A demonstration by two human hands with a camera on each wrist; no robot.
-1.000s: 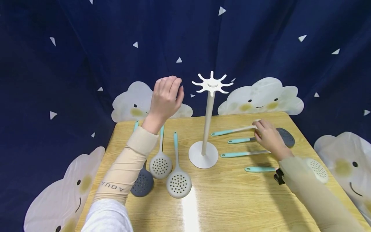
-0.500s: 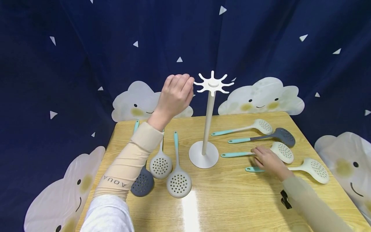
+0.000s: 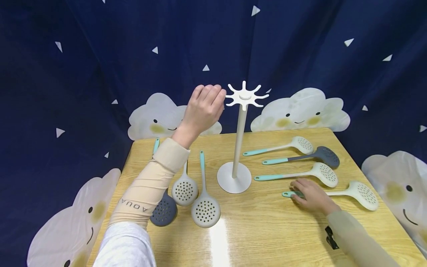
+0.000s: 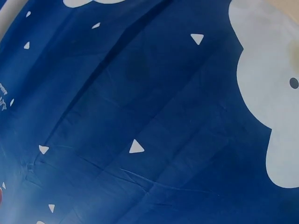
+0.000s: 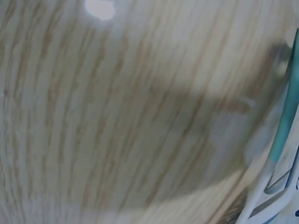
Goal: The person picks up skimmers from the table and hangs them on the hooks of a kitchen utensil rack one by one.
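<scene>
A white utensil stand with a round base and a star of hooks stands at mid-table. My left hand is raised at its left side, fingers curled down over the tip of one hook; the fingertips are hidden. The left wrist view holds mostly curtain. Low over the right side of the table, my right hand overlaps the handle of the nearest white skimmer, with fingers and thumb spread to either side of it. In the right wrist view a teal handle runs along the right edge.
Behind the right hand lie another white skimmer, a dark grey one and a smaller white one. Left of the stand are a dark skimmer and two pale ones. A blue curtain hangs behind the table.
My left hand has moved right to the stand's hooks and stayed there. The right hand has come toward me, passing from the far skimmers to the nearest one. The skimmers lie as before.
</scene>
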